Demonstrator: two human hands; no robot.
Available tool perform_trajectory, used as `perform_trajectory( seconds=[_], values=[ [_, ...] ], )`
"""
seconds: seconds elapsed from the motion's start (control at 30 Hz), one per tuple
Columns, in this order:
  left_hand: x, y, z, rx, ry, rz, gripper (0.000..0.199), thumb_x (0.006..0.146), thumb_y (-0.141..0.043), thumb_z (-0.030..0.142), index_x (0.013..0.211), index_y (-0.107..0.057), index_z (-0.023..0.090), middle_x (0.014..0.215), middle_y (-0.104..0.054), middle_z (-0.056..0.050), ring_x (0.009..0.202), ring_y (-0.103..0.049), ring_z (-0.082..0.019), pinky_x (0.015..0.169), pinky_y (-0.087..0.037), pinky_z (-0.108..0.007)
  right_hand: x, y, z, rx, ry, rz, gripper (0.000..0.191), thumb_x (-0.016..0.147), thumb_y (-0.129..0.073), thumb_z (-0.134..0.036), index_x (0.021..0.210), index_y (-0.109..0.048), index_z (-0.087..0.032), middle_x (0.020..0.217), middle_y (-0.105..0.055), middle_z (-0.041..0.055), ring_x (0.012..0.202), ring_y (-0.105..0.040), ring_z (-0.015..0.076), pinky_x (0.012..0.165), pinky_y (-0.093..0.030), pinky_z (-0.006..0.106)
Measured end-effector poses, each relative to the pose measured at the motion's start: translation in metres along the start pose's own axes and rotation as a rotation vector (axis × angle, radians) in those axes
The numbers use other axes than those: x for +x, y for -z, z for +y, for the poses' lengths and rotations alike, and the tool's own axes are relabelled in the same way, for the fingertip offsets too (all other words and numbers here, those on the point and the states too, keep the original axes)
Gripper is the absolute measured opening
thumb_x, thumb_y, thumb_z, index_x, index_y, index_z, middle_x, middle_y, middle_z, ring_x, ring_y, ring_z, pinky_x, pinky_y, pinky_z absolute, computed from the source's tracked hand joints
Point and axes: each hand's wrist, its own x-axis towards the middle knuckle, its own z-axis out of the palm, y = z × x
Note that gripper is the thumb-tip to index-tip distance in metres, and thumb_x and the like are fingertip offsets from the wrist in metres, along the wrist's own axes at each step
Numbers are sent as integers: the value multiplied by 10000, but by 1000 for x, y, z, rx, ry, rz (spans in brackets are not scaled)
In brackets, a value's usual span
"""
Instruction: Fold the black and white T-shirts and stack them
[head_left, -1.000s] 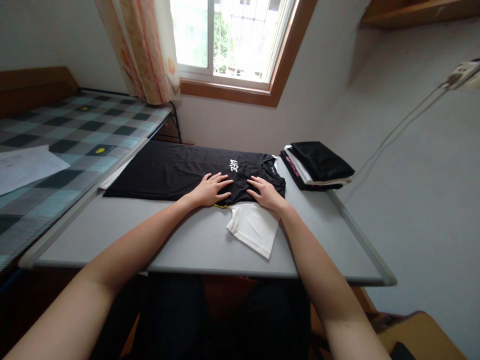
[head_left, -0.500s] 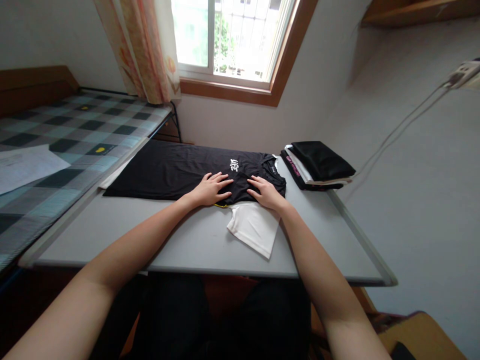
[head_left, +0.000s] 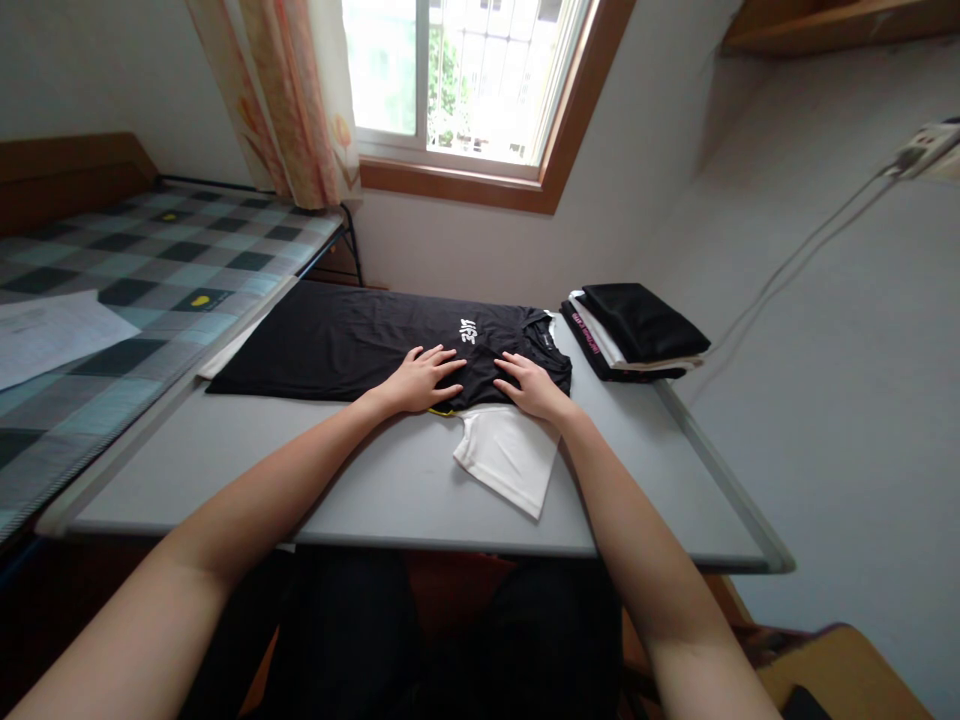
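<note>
White sleeve [head_left: 506, 460] lies nearest on the grey surface [head_left: 375, 490] I watch from afar. Nothing has shifted in the past second; I read that as a pause, cloth held flat. Left hand [head_left: 424, 382] and right hand [head_left: 531, 384], both spread, rest upon the black shirt [head_left: 337, 340], which lies directly beneath them, stretching leftward. Farther off, to the right, sit folded clothes [head_left: 645, 325].

Shirt [head_left: 337, 340] partly hidden under L hand [head_left: 421, 380] & R hand [head_left: 531, 385]; neck tag [head_left: 547, 340] too sm. to read. Upper end of sleeve [head_left: 510, 460] hidden. Paper [head_left: 60, 335] cut off, L edge; print illeg. Pink lettering [head_left: 586, 334] blurry. Shelf [head_left: 840, 28] & socket [head_left: 928, 146] cut off, R edge.
</note>
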Motion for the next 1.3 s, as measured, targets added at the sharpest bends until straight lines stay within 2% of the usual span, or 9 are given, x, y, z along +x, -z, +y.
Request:
perform_trajectory(
  seconds=[0.37, 0.57, 0.83, 1.3],
  values=[
    [-1, 1, 2, 11, 8, -8, 577, 993, -414, 544, 1507, -424, 282, 1582, -388, -80, 1481, -286, -293, 1193, -176, -528, 1, -4, 4, -5, 21, 11, 465, 940, -599, -341, 1373, -615, -172, 1488, -509, 143, 1391, -457, 301, 1165, -366, 466],
    [-1, 3, 3, 11, 10, -11, 579, 994, -411, 540, 1510, -421, 276, 1583, -386, -85, 1480, -289, -298, 1191, -179, -534, 0, -1, 1, -10, 13, -1, 478, 942, -593, -335, 1373, -610, -129, 1489, -499, 171, 1392, -454, 309, 1168, -362, 456],
    [-1, 1, 2, 19, 7, -5, 577, 992, -420, 541, 1508, -425, 282, 1581, -389, -83, 1477, -293, -303, 1194, -176, -529, 1, -1, 1, 6, 2, -8, 472, 940, -595, -346, 1381, -608, -179, 1500, -495, 138, 1398, -446, 307, 1170, -357, 475],
    [-1, 2, 2, 20, 4, 0, 580, 992, -412, 544, 1507, -424, 278, 1581, -389, -85, 1475, -299, -294, 1190, -185, -536, 0, -1, 0, -18, -7, -8, 482, 939, -601, -330, 1375, -606, -125, 1494, -495, 167, 1395, -451, 300, 1172, -357, 439]
  ],
)
